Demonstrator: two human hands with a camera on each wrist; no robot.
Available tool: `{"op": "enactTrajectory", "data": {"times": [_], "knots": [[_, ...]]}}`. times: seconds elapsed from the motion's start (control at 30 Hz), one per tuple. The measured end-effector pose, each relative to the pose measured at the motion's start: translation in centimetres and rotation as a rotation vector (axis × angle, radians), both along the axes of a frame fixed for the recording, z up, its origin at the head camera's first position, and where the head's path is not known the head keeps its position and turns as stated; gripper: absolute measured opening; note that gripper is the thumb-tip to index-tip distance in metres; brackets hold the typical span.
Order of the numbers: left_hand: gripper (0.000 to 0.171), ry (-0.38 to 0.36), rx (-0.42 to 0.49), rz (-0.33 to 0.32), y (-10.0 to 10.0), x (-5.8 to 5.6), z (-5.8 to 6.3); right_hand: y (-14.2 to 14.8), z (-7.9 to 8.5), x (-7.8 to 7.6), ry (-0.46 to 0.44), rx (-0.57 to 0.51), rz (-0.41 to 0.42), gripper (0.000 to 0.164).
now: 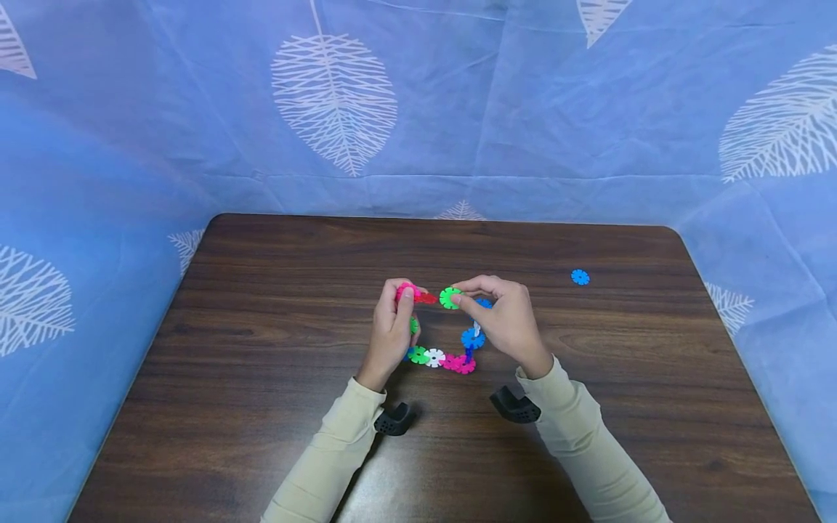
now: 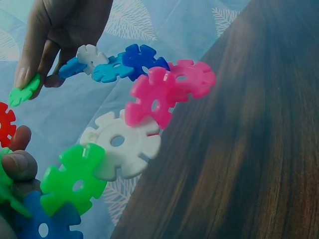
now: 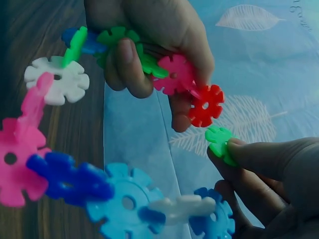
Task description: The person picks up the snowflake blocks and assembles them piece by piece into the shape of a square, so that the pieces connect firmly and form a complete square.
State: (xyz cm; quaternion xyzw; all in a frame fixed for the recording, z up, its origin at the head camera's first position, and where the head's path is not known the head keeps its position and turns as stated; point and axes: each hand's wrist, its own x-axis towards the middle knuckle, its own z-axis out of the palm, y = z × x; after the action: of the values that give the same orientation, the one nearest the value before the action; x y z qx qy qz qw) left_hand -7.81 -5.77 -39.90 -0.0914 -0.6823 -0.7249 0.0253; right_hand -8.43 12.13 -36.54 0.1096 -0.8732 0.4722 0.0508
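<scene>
A string of slotted plastic snowflake discs, in pink, white, green and blue, hangs in a loop between the hands; one white disc (image 2: 118,142) shows large in the left wrist view. My left hand (image 1: 394,328) pinches a pink disc (image 3: 174,74) near one end, from which a red disc (image 3: 206,106) sticks out toward the right. Between thumb and forefinger, my right hand (image 1: 505,319) pinches a green disc (image 3: 219,143), a small gap from the red one. Beside its lower fingers is a blue disc (image 3: 214,214); whether it joins the green one is hidden.
On the dark wooden table (image 1: 261,421), a single blue disc (image 1: 580,277) lies apart, toward the back right. Blue cloth (image 1: 418,109) with white leaf prints hangs behind the table and at its sides. Black wrist bands (image 1: 395,420) sit at both cuffs.
</scene>
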Motion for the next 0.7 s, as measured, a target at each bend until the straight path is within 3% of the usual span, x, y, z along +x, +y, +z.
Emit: {"op": "enactTrajectory", "data": {"times": [0.47,0.7], "knots": [[0.015,0.002,0.011,-0.001,-0.1,0.2,0.1,-1.0,0.0,0.2,-0.022,-0.003,-0.003,0.019],[0.019,0.023,0.003,0.003,0.1,-0.6,-2.2,-1.2,-0.3,0.2,-0.016,-0.021,-0.034,0.020]]}}
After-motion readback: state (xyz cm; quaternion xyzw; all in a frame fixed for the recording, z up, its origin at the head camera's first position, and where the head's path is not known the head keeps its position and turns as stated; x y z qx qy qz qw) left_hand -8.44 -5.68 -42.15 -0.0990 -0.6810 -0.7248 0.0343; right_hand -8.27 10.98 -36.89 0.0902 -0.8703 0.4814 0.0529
